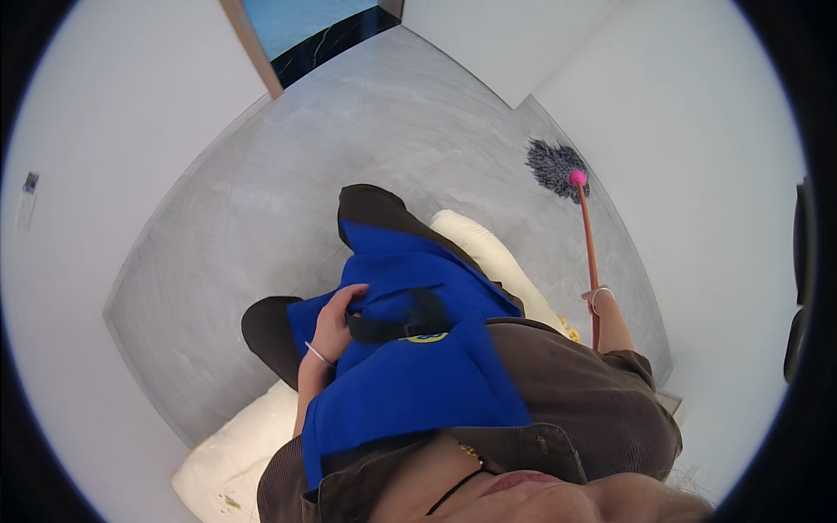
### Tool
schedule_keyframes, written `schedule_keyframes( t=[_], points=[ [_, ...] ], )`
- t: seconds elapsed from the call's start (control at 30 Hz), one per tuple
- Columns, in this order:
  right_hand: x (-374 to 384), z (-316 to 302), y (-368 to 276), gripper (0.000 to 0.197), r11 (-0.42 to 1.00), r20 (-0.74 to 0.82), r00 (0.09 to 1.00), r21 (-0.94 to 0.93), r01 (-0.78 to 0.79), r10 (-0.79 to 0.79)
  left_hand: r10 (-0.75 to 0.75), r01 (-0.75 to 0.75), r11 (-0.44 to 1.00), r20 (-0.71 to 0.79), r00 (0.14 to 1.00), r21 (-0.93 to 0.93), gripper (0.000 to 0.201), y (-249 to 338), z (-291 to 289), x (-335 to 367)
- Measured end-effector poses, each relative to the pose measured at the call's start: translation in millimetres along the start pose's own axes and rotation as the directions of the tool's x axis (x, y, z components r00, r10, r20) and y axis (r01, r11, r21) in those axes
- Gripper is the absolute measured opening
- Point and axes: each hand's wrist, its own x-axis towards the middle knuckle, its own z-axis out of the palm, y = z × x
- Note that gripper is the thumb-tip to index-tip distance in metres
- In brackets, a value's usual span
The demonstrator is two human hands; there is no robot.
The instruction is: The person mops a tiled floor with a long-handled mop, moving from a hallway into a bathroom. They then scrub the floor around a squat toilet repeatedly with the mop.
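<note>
The right hand (597, 299) wraps the duster (586, 218) — its long pole likely lets the head (549, 167) reach far-right floor (418, 122). The left hand (334, 324) touches the strap (379, 329) — gripping or steadying, I cannot tell.

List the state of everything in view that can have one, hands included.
Right hand: closed around the duster handle.
Duster: held, its fluffy grey head beside the wall; whether it touches the floor is unclear.
Left hand: fingers curled at the black strap; grip unclear.
Blue apron: worn, creased.
Cream cushion: partly covered.
Doorway: partly in view; open or shut unclear.
</note>
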Motion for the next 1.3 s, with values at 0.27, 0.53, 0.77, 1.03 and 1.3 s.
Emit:
schedule_keyframes(
  t=[0.27, 0.53, 0.77, 1.03, 1.3],
  points=[
    [-116, -21, -4, 0.013, 1.0, -0.157, 0.987, 0.004, -0.012, 0.013, -0.305, -0.045, 0.237, -0.119, 0.945, -0.97, 0.036, -147, -28, 8],
    [-221, -5, 17, 0.025, 0.996, -0.081, 0.997, 0.092, 0.023, -0.016, -0.724, 0.418, 0.485, -0.085, 0.684, -0.768, 0.019, -258, -9, 14],
    [-290, -6, 12, 0.028, 0.987, -0.054, 0.986, -0.008, 0.159, -0.16, -0.725, 0.402, 0.482, -0.097, 0.682, -0.779, 0.016, -249, -18, 12],
    [-315, -22, -26, 0.033, 0.884, -0.027, 0.909, -0.25, 0.396, -0.415, -0.779, 0.427, 0.443, -0.102, 0.619, -0.788, 0.015, -242, -10, 18],
    [-335, -82, -252, 0.036, 0.76, 0.057, 0.788, -0.232, 0.607, -0.612, -0.75, 0.335, 0.48, -0.181, 0.636, -0.811, 0.018, -233, -129, 71]
  ],
)
